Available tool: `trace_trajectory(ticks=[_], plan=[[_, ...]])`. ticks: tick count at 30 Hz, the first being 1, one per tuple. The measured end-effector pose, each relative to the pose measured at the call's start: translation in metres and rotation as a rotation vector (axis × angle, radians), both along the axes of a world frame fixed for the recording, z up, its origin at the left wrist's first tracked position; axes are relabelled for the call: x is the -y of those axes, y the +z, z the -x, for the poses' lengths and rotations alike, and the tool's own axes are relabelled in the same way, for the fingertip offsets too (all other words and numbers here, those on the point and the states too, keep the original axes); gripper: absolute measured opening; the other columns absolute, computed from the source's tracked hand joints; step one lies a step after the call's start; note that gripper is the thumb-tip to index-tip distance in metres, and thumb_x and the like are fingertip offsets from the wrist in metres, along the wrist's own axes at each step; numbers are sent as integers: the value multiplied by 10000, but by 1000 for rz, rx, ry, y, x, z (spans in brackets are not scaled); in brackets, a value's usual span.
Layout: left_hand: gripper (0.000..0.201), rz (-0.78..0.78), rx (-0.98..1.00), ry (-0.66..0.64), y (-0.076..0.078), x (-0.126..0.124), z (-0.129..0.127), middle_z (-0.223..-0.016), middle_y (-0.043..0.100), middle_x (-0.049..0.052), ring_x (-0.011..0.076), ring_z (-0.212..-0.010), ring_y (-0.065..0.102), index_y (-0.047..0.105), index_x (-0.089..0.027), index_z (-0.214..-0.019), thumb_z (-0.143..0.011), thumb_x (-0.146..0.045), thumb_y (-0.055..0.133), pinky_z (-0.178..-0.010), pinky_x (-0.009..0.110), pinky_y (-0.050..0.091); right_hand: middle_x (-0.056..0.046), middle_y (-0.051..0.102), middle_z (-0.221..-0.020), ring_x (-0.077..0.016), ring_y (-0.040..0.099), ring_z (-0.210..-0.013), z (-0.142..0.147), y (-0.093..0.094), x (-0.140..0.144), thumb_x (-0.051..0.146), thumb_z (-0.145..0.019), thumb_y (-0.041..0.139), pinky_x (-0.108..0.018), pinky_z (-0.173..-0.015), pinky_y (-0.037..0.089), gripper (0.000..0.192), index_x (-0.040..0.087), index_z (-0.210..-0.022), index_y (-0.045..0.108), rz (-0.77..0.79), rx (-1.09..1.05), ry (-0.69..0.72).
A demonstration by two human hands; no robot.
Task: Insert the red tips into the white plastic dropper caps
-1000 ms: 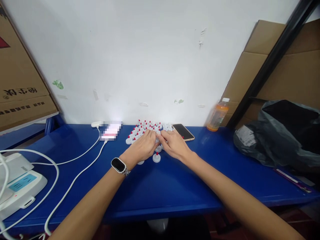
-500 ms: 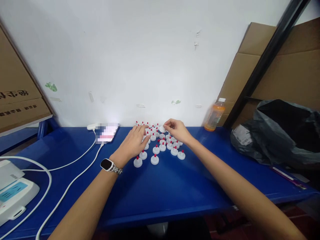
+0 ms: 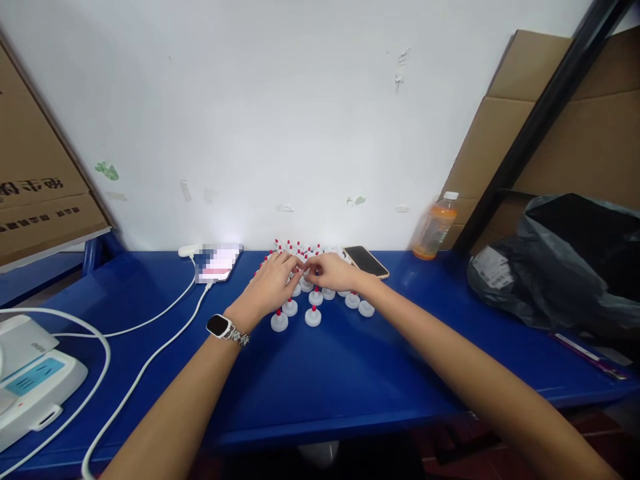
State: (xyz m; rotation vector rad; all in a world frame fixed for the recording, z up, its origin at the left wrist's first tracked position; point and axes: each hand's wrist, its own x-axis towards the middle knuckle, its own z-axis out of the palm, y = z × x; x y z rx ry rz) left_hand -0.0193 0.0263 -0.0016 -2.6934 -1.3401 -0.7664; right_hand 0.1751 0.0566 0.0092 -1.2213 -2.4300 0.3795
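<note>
Several small white caps with red tips [image 3: 313,317] stand in a cluster on the blue table [image 3: 330,380] near the wall. My left hand [image 3: 271,285], a watch [image 3: 221,326] on its wrist, lies over the cluster's left side with its fingers curled. My right hand [image 3: 334,272] reaches in from the right. The fingertips of both hands meet over the middle of the cluster, where my right fingers pinch one white cap [image 3: 305,271]. Whether my left fingers grip it too is hidden.
A phone [image 3: 367,261] lies right of the caps, an orange drink bottle [image 3: 434,230] beyond it. Another phone [image 3: 219,261] on a white cable [image 3: 150,360] lies left; a white device [image 3: 30,373] is at the far left. A black bag [image 3: 565,267] and cardboard [image 3: 575,133] fill the right.
My right hand, which had lifted a cap at the back right of the cluster, has come left and down to meet my left fingertips. The left hand has barely shifted.
</note>
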Motion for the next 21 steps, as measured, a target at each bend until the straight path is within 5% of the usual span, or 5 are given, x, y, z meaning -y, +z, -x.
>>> trace_trajectory(ticks=[5, 11, 16, 21], plan=[[262, -17, 16, -32, 0, 0, -4, -1037, 622, 86, 264, -998, 520, 613, -188, -1059, -999, -314, 391, -910, 443, 452, -43, 737, -838, -138, 614, -713, -41, 2, -14, 247, -880, 533, -246, -688, 435, 232, 156, -981, 721, -99, -186, -206], [249, 29, 23, -106, 6, -12, -25, -997, 627, 89, 255, -971, 555, 634, -188, -1003, -982, -298, 413, -891, 433, 466, -35, 732, -797, -145, 620, -689, -88, -9, -25, 265, -827, 589, -243, -644, 412, 181, 171, -921, 713, -101, -66, -406], [238, 42, 2, -130, 11, -20, -46, -1009, 624, 95, 264, -1009, 551, 641, -184, -959, -971, -293, 430, -907, 431, 467, -13, 745, -822, -148, 641, -730, -78, -14, -23, 341, -824, 631, -245, -667, 409, 204, 210, -937, 738, -78, 15, -338], [237, 14, 73, -102, 6, -22, -45, -1059, 608, 95, 266, -1039, 545, 629, -190, -1042, -977, -310, 436, -942, 451, 457, -32, 754, -815, -153, 658, -748, -67, -12, -27, 217, -802, 631, -241, -682, 427, 124, 184, -845, 743, -40, -13, -355]])
